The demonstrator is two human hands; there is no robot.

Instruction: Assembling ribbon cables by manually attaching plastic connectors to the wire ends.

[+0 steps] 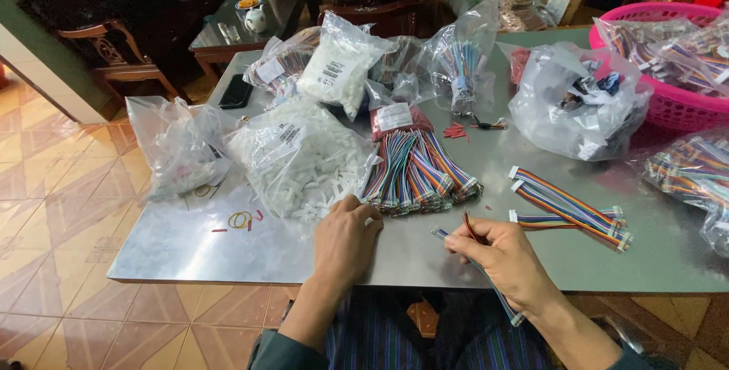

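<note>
your right hand [507, 257] is pinched shut on a rainbow ribbon cable [486, 275], holding it just over the near edge of the metal table [175, 245]. one end of the cable pokes out toward the table's middle, the other end with its white plug hangs down past the near edge, over your lap. thumb and fingers are closed tight around the wires, so nothing loose there.

your left hand [345, 237] sits palm down close to the near edge, fingers curled, fingertips at the front edge of the clear bag of white plastic connectors [300, 161]. can't really tell if it's gripping a connector under there or just resting.

just beyond both hands, around the table's middle, there's a bundle of rainbow cables [418, 172] fanned out. a few loose finished cables [569, 207] lie to the right of it, closer to the right edge. some yellow rubber bands [240, 220] lie to the left of your left hand. a pink basket [668, 108] full of bagged cables sits at the far right corner, with more clear bags along the far edge.
</note>
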